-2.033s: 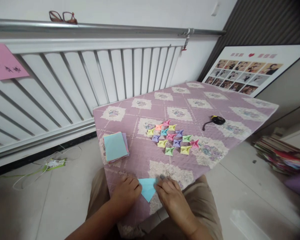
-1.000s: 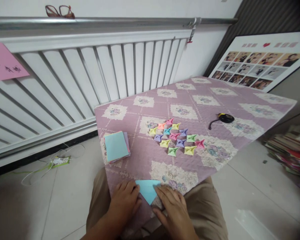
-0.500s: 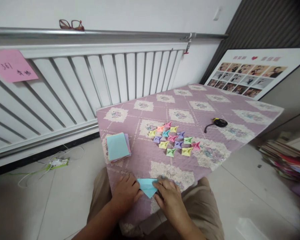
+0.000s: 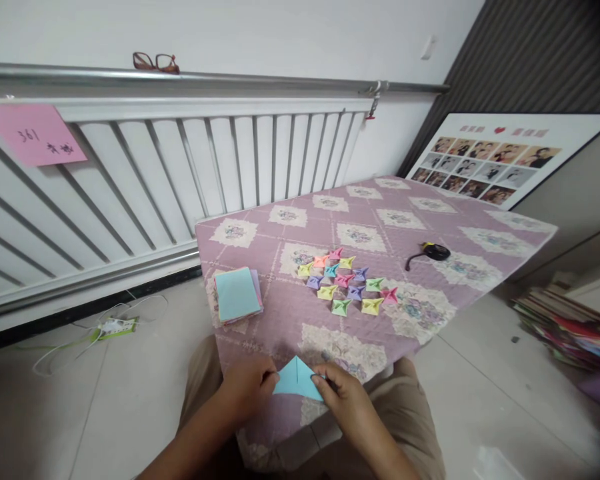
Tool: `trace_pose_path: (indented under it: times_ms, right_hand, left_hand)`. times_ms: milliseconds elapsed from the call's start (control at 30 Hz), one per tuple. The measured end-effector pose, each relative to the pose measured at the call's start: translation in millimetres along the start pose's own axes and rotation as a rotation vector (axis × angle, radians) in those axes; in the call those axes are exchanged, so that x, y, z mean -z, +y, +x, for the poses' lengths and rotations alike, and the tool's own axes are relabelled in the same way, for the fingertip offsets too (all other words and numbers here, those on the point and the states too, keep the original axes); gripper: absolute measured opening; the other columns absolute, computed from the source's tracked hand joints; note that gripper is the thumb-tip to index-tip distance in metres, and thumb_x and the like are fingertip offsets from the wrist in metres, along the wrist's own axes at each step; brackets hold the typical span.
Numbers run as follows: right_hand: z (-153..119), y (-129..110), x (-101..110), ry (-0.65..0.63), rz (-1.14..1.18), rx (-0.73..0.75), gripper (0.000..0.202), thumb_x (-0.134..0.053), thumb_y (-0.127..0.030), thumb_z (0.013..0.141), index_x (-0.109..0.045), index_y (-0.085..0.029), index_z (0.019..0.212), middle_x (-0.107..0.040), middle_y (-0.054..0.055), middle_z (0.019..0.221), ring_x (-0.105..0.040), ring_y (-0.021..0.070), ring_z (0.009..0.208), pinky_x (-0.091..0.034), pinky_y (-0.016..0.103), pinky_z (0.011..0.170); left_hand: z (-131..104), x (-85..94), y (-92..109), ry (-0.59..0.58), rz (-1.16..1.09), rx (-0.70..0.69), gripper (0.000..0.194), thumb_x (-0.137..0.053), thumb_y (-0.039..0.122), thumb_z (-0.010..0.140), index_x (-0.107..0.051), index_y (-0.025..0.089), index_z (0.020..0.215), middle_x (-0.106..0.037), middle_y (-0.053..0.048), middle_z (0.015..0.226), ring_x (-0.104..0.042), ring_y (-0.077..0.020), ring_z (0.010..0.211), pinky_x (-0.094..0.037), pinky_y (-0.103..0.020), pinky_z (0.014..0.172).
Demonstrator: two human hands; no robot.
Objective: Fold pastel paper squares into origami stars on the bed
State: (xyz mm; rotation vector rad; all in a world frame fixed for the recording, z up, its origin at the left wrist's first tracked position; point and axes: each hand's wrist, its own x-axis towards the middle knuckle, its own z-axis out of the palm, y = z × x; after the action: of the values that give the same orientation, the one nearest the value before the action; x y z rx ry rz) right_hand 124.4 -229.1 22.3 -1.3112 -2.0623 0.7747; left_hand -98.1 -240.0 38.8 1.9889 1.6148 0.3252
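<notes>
A light blue sheet of origami paper (image 4: pixel 296 381), folded into a triangle with its point away from me, is held between both hands at the near end of the table. My left hand (image 4: pixel 254 383) pinches its left corner, and my right hand (image 4: pixel 341 390) grips the right corner between thumb and fingers. A crease runs down from the paper's tip. Beyond it, several small folded paper figures (image 4: pixel 343 281) in pink, yellow, green, purple, orange and blue stand in rows. To the left lies a stack of coloured square paper (image 4: pixel 238 295), blue on top.
The table (image 4: pixel 280 320) has a purple patterned cloth. A black and yellow corded object (image 4: pixel 436 251) lies toward the right. Behind are a white radiator (image 4: pixel 260 160) and glasses (image 4: pixel 155 62) on a pipe. A power strip (image 4: pixel 117 327) rests on the floor.
The blue paper has been turned over, so its point now faces away from me instead of toward me. Both hands have shifted from pressing on it to pinching its side corners.
</notes>
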Motion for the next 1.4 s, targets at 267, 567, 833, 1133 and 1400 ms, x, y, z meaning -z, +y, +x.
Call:
trace_pose_path:
  times_ms: [267, 567, 833, 1133, 1400]
  right_hand:
    - [5, 10, -14, 0.107, -0.362, 0.006, 0.012, -0.057, -0.015, 0.079, -0.061, -0.022, 0.089, -0.067, 0.001, 0.075, -0.063, 0.0197, 0.072, -0.042, 0.031, 0.069]
    - [4, 12, -20, 0.099, -0.621, 0.192, 0.008, -0.063, -0.016, 0.083, -0.062, -0.024, 0.079, -0.063, 0.002, 0.083, -0.053, 0.0206, 0.081, -0.034, 0.035, 0.078]
    - [4, 5, -8, -0.112, -0.361, 0.209, 0.015, -0.063, -0.018, 0.082, -0.064, -0.026, 0.095, -0.063, 0.003, 0.093, -0.054, 0.0201, 0.088, -0.040, 0.033, 0.079]
    - [8, -7, -1, -0.186, -0.340, 0.104, 0.029, -0.076, -0.031, 0.072, -0.064, -0.028, 0.098, -0.062, 0.004, 0.099, -0.054, 0.0250, 0.095, -0.040, 0.039, 0.085]
    - [8, 8, -13, -0.098, -0.341, 0.130, 0.018, -0.068, -0.013, 0.078, -0.065, -0.027, 0.088, -0.063, 0.001, 0.088, -0.054, 0.0210, 0.087, -0.037, 0.034, 0.081]
  left_hand:
    - [14, -7.2, 3, -0.083, 0.284, 0.129, 0.023, -0.050, 0.033, 0.087, -0.066, 0.018, 0.082, -0.069, -0.005, 0.083, -0.064, -0.0225, 0.077, -0.040, -0.028, 0.063]
    - [15, -17.6, -1, -0.017, 0.364, -0.075, 0.011, -0.051, 0.020, 0.089, -0.061, 0.019, 0.095, -0.060, -0.005, 0.100, -0.056, -0.0223, 0.096, -0.043, -0.034, 0.082]
    - [7, -30.5, -13, -0.001, 0.245, -0.288, 0.017, -0.059, 0.026, 0.086, -0.061, 0.022, 0.103, -0.059, -0.003, 0.107, -0.051, -0.0213, 0.100, -0.041, -0.036, 0.090]
    - [1, -41.2, -17, 0.121, 0.196, -0.297, 0.008, -0.056, 0.019, 0.086, -0.060, 0.021, 0.092, -0.061, -0.003, 0.102, -0.052, -0.0208, 0.097, -0.042, -0.036, 0.087]
    - [-2, -41.5, -15, 0.221, 0.207, -0.179, 0.010, -0.055, 0.018, 0.087, -0.064, 0.022, 0.084, -0.062, -0.002, 0.093, -0.053, -0.0209, 0.091, -0.040, -0.038, 0.084]
